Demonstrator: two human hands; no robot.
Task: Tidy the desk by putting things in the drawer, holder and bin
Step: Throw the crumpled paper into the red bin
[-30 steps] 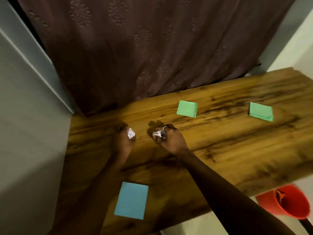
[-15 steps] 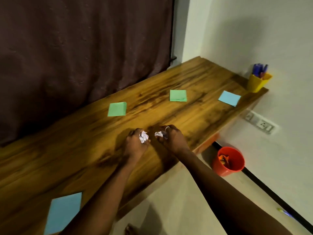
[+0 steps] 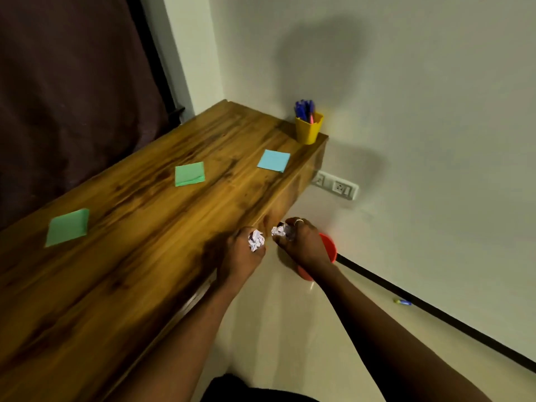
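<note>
My left hand (image 3: 240,253) grips a crumpled white paper ball (image 3: 255,240) above the front edge of the wooden desk (image 3: 145,227). My right hand (image 3: 304,245) grips a second crumpled paper ball (image 3: 282,230) just past the desk edge, above the red bin (image 3: 329,248) on the floor, which the hand mostly hides. On the desk lie two green sticky-note pads (image 3: 68,226) (image 3: 189,173) and a blue pad (image 3: 273,160). A yellow holder (image 3: 308,129) with several blue pens stands at the far right corner.
A dark curtain (image 3: 72,97) hangs behind the desk. A white wall with a socket plate (image 3: 336,185) stands to the right. A small pen-like object (image 3: 402,302) lies on the floor by the black skirting strip.
The view has swung right along the desk. Both hands, each still holding a paper ball, have moved from over the desktop to its front edge, the right one now over the red bin.
</note>
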